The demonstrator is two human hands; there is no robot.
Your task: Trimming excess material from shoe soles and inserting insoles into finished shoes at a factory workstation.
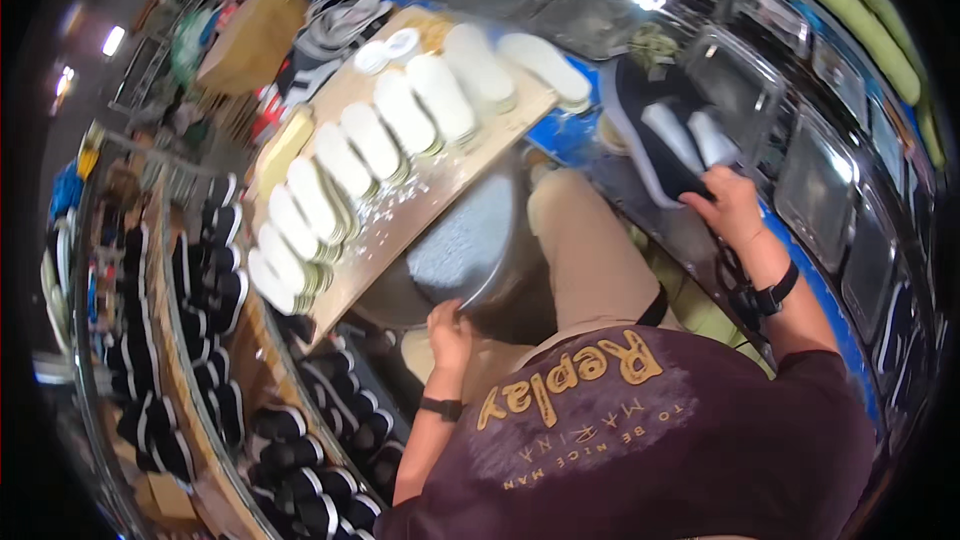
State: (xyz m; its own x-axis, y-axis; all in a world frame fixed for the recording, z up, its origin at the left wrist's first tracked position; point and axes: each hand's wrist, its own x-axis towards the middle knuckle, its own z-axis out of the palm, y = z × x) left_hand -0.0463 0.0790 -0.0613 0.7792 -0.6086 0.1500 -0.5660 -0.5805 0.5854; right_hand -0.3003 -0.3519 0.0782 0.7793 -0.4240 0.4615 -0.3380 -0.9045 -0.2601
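Note:
On the right, my right hand [733, 206] is closed at the near end of a dark shoe-shaped piece with a pale edge [640, 125]. Two white strips [672, 138] lie on that piece, close to my fingers. My left hand [450, 333] has its fingers curled at the near rim of a round metal basin [492, 275] between my knees. Pale bits fill part of the basin. Beyond it, stacks of white insoles [370, 140] stand in a row along a tilted wooden board [420, 195], with white scraps scattered before them.
Racks of black shoes with white soles [225, 290] fill the left side. Metal trays [735, 70] line the back and right. A cardboard box [255, 35] stands at the far left. Long pale green rolls [850, 0] lie at the upper right.

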